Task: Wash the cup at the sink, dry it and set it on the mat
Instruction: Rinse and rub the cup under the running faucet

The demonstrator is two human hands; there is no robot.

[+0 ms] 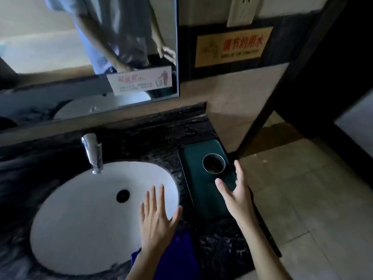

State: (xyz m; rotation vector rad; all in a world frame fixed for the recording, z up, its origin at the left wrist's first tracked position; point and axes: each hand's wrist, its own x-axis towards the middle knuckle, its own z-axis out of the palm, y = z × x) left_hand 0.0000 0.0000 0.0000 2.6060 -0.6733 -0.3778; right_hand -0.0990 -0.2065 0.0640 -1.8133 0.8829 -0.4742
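1. Dark marbled stone forms the table point(153, 142) before you; a white oval sink point(80, 215) is set into it, and a chrome tap point(92, 154) stands at the sink's far edge with its spout over the basin.
2. Locate the mat point(197, 190): dark green, rectangular, lying flat on the table just to the right of the sink.
3. Locate the cup point(214, 163): a metal-rimmed cup standing upright on the far part of the mat, mouth up. Its inside looks dark; the contents cannot be made out.
4. Your left hand point(157, 217) is over the near right rim of the sink, palm down, fingers straight and spread. Its grip is wide and holds nothing.
5. Your right hand point(236, 195) is over the near right part of the mat, fingers extended toward the cup, thumb apart. Its grip is wide and holds nothing; it is near the cup but not touching it.
6. A purple cloth point(177, 253) lies on the table at the near edge, below your left hand.
7. A mirror point(60, 47) hangs on the wall behind the sink; a yellow sign point(232, 47) is fixed to its right.
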